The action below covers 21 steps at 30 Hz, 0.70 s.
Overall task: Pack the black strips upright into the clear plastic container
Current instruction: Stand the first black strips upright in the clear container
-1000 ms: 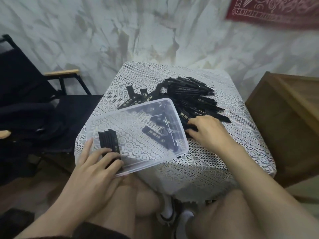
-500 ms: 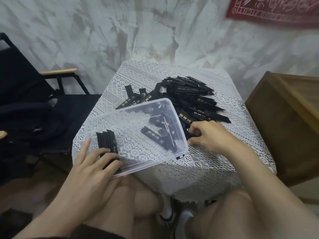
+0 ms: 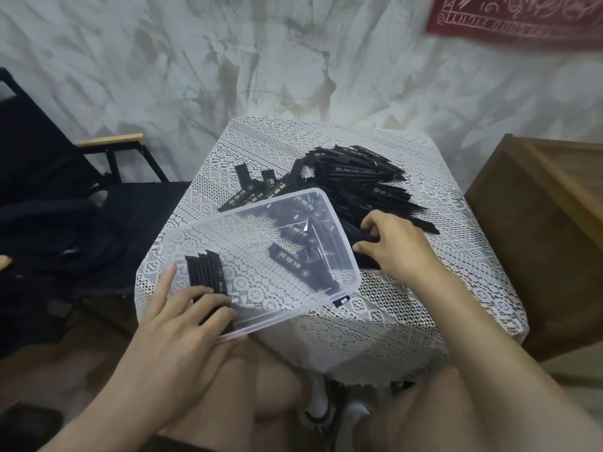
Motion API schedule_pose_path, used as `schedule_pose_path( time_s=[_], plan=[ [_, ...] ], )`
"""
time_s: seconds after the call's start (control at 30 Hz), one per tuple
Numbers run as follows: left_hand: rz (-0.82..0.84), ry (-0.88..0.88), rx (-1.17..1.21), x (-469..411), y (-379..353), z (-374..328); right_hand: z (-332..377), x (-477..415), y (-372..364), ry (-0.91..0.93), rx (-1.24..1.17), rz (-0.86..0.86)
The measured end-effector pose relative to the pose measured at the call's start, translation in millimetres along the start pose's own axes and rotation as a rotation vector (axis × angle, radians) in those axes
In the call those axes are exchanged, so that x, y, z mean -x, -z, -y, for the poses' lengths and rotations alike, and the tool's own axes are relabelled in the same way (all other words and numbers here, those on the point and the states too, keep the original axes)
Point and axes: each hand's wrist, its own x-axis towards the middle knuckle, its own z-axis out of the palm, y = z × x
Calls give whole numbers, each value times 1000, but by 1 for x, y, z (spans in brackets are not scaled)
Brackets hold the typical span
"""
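A seated person's bare knees fill the near edge of the view, with white shoes showing between them.

At about 7 o'clock from the table's centre, the left hand (image 3: 182,318) grips the near left corner of the clear plastic container (image 3: 244,208). Its index finger lies straight along the outside wall. The other fingers bend over the near rim and rest on an upright row of black strips (image 3: 205,272). The thumb is hidden. The row stands on edge, packed side by side against the container's left wall.

The container sits tilted on the near half of the table, and its near corner overhangs the table edge toward the knees. Inside it, toward 2 o'clock, a few loose strips (image 3: 293,262) lie flat and crossed.

At 3 o'clock, just beside the container's right wall, the right hand (image 3: 394,246) reaches into the near edge of the pile of black strips (image 3: 359,177). Its thumb and curled fingers close around a few of the strips. The pile spreads from that hand across the far right of the table, toward 1 o'clock, with some strips trailing behind the container at 11 o'clock.

The table (image 3: 424,288) is covered in white lace cloth. A black folding chair (image 3: 140,216) with a wooden armrest stands at 9 o'clock. A brown wooden cabinet (image 3: 538,239) stands at 3 o'clock. Behind everything is a streaked grey-white wall, with a red patterned cloth (image 3: 522,17) hanging at 1 o'clock.
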Motion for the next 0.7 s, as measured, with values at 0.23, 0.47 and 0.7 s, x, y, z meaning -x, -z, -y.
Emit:
schedule_pose_path(
  time_s=[0.23, 0.47, 0.7],
  plan=[
    [-24, 7, 25, -1, 1, 1, 1, -3, 9, -4, -69, 63],
    [-4, 9, 33, -3, 3, 0, 19, 7, 47, -33, -386, -146],
    [-45, 22, 14, -2, -1, -6, 130, 65, 49, 325, -394, 97]
  ],
)
